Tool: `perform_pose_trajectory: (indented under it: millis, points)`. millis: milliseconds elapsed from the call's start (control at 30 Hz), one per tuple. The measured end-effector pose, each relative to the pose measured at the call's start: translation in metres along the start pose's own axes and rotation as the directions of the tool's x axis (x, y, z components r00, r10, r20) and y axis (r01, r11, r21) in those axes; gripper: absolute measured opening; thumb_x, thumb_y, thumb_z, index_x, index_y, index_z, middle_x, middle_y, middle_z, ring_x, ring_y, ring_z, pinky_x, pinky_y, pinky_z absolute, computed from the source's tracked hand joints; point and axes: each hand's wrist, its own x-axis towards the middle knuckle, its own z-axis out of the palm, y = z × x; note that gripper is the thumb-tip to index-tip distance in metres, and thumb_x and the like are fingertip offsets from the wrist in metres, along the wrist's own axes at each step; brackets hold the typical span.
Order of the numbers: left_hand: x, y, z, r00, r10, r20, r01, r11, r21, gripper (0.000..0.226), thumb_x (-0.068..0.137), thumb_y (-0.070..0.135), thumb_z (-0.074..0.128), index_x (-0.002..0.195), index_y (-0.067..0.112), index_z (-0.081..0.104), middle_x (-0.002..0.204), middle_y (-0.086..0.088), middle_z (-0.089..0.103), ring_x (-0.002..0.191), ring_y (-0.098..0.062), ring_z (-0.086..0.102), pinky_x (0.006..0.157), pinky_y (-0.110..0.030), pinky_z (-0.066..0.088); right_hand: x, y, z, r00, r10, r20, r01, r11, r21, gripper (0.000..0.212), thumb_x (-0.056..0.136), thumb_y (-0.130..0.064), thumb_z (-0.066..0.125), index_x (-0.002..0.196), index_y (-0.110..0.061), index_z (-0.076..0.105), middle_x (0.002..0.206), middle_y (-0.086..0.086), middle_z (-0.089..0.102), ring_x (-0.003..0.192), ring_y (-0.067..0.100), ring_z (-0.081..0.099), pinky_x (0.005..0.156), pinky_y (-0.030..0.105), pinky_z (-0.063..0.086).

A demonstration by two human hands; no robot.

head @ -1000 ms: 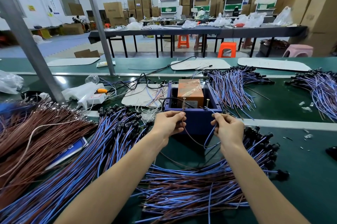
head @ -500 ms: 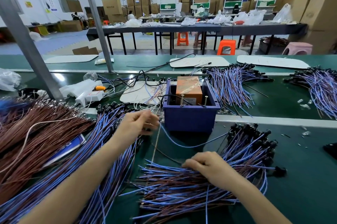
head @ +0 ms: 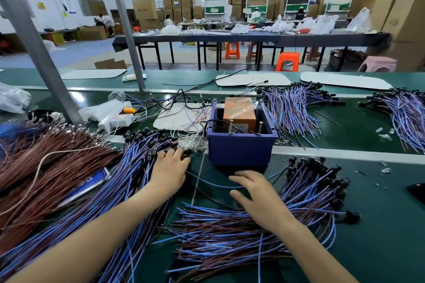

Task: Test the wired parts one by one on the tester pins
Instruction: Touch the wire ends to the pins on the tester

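While dark blue plastic tester box (head: 241, 149) is sitting with two upright metal pins (head: 230, 126) at near rim, left hand (head: 170, 173) is lying flat, fingers straight, on black-capped blue wired parts (head: 147, 144) just left of box. Right hand (head: 258, 195) is spreading relaxed fingers just before box, gripping nothing, beside loose blue-and-brown wire pile (head: 220, 234).

The tester box (head: 240, 147) stands mid-tabletop (head: 368, 225), with two pins (head: 230, 126) at its near wall and a block (head: 239, 110) inside behind them. Left of the box lies a long pile of wired parts (head: 128, 181), the left hand (head: 169, 172) resting on it; farther left is a wire heap (head: 46, 167). Before the box lies a second pile (head: 230, 236) under the right hand (head: 259, 195). Behind the box to the right lies a third pile (head: 292, 107); behind it to the left, a power strip (head: 115, 119).
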Motion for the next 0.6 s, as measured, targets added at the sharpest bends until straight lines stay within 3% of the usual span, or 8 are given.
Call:
perform_pose_trajectory:
  millis: [33,100,200,300,433,533,600]
  points:
    - [0.0,0.0,0.0,1.0,-0.002,0.008,0.002,1.0,0.004,0.043,0.09,0.031,0.055,0.131,0.024,0.046,0.135,-0.005,0.04,0.123,-0.026,0.039,0.098,-0.04,0.031,0.003,0.004,-0.001,0.999,0.037,0.03,-0.034,0.996,-0.086,0.047,0.1,-0.043,0.041,0.145,-0.028,0.039,0.146,-0.01,0.039,0.14,0.013,0.024,0.115,0.035,0.023]
    - [0.001,0.0,-0.002,1.0,-0.003,0.023,0.003,1.0,0.012,0.043,0.09,0.032,0.055,0.131,0.024,0.045,0.135,-0.005,0.039,0.124,-0.026,0.039,0.099,-0.04,0.031,0.008,0.012,-0.004,0.989,0.102,0.105,-0.073,0.966,-0.249,0.049,0.101,-0.047,0.033,0.147,-0.03,0.034,0.144,-0.005,0.04,0.138,0.019,0.029,0.113,0.039,0.023]
    - [0.003,0.002,-0.003,0.999,-0.011,0.033,0.01,1.0,0.005,0.042,0.09,0.033,0.055,0.131,0.024,0.045,0.135,-0.005,0.038,0.124,-0.026,0.04,0.099,-0.04,0.03,0.007,0.021,-0.008,0.991,0.072,0.116,-0.029,0.939,-0.341,0.039,0.101,-0.047,0.035,0.135,-0.036,0.051,0.116,-0.005,0.047,0.118,0.022,0.044,0.101,0.039,0.032]
    - [0.003,0.0,-0.002,1.0,-0.011,0.016,0.011,1.0,-0.015,0.042,0.089,0.034,0.057,0.129,0.024,0.046,0.135,-0.005,0.038,0.124,-0.026,0.038,0.098,-0.04,0.03,0.001,0.026,-0.011,0.99,-0.005,0.14,0.035,0.977,-0.212,0.031,0.097,-0.047,0.046,0.118,-0.036,0.066,0.094,-0.01,0.048,0.095,0.013,0.048,0.089,0.032,0.038]
    - [0.0,0.001,-0.001,0.998,0.021,-0.061,-0.025,0.997,-0.067,0.039,0.088,0.034,0.055,0.124,0.021,0.048,0.131,0.001,0.046,0.124,-0.023,0.038,0.099,-0.037,0.028,-0.01,0.03,-0.017,0.984,-0.021,0.179,0.035,0.996,-0.078,0.029,0.093,-0.047,0.054,0.107,-0.03,0.073,0.094,-0.009,0.059,0.087,0.008,0.053,0.083,0.026,0.043]
    - [-0.006,0.003,-0.006,0.964,0.004,-0.266,-0.1,0.931,-0.35,0.034,0.088,0.026,0.06,0.121,0.02,0.053,0.114,0.003,0.063,0.11,-0.02,0.055,0.097,-0.031,0.03,-0.013,0.027,-0.018,0.991,-0.026,0.133,0.032,0.999,-0.043,0.03,0.093,-0.045,0.055,0.103,-0.024,0.075,0.097,-0.008,0.059,0.09,0.005,0.05,0.084,0.023,0.043]
    - [-0.013,0.01,-0.022,0.926,0.013,-0.378,-0.255,0.76,-0.597,0.034,0.085,0.016,0.068,0.118,0.015,0.059,0.104,0.001,0.068,0.095,-0.019,0.064,0.089,-0.024,0.041,-0.011,0.016,-0.021,0.999,0.03,-0.014,-0.027,0.978,0.208,0.023,0.093,-0.035,0.059,0.107,-0.023,0.073,0.096,-0.009,0.063,0.084,0.003,0.056,0.076,0.014,0.044]
